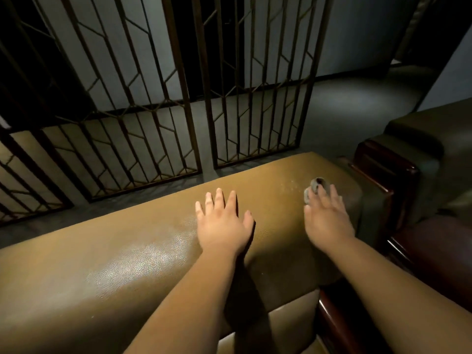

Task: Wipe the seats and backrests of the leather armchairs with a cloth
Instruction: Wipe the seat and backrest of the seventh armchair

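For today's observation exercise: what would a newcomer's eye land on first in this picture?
Two bare hands on the tan leather backrest: the left hand lies flat mid-frame, the right hand presses a small grey cloth near the backrest's right end. Behind stands a metal screen; a darker armchair sits at right.

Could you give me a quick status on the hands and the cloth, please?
Left hand flat, open on tan leather backrest top. Right hand presses small grey cloth near its right end. Nothing in the way.
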`<state>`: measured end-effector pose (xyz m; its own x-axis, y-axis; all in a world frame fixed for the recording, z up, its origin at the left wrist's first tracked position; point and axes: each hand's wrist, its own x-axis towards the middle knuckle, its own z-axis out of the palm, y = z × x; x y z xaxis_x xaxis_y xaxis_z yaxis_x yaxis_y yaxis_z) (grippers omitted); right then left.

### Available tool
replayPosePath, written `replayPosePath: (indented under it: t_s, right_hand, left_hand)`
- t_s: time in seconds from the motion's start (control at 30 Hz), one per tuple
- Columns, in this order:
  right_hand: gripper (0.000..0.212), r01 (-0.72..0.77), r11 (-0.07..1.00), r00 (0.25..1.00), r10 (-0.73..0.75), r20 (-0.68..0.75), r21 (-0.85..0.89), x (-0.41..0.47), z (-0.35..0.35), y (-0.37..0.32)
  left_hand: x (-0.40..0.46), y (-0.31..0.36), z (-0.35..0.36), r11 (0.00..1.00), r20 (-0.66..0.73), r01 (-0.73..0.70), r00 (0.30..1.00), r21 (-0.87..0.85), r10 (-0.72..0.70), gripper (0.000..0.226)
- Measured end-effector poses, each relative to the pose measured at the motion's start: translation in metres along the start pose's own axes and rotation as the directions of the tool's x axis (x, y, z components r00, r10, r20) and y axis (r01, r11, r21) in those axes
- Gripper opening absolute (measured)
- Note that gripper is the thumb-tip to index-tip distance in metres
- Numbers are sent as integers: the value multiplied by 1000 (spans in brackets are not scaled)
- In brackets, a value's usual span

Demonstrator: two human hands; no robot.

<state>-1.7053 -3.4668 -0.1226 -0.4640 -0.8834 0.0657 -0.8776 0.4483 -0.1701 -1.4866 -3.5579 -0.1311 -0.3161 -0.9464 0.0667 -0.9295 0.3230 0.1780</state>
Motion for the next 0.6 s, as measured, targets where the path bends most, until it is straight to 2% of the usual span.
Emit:
replayPosePath:
  t_s: [0.07,0.13,0.2,0.23,0.3,0.37,0.43,0.47,0.5,0.6]
  right_hand:
    - [56,180,983,983,-180,-24,18,-11,8,-26]
    - [57,396,918,918,-397,21,33,-23,13,-40]
    - [57,493,869,869,-490,70,-35,-8,12,-22]
    - [57,476,875,880,-472,60,-87,8,12,-4]
    - [57,272,949,961,-277,-11,-159,46,7,33]
    - [52,17,993,1000,-19,-20,-117,71,-4,47]
    - [55,-64,997,998,63,-22,-44,76,-6,23]
    - [55,-2,1000,1000,2,-23,-28,70,-3,2]
    - [56,129,992,991,-130,-42,-16,59,4,-22]
    - [54,508,861,861,-508,17,2,28,17,-60]
  left_hand:
    - [2,-1,10,999,-65,-3,998,39,5,76]
    - [5,-5,16,999,-116,-10,993,39,14,77]
    - [7,-7,22,999,-145,-3,989,47,10,77]
    - [8,-7,25,999,-156,-2,988,53,10,77]
    - [9,-7,28,998,-175,-5,984,56,15,76]
    - [11,-7,29,998,-191,-2,981,57,12,76]
    - [11,-7,30,998,-201,3,980,61,9,76]
    - [11,-7,31,998,-207,2,978,64,11,75]
    - [10,-7,31,998,-212,1,977,66,13,75]
    - [11,-6,29,998,-219,4,976,70,12,73]
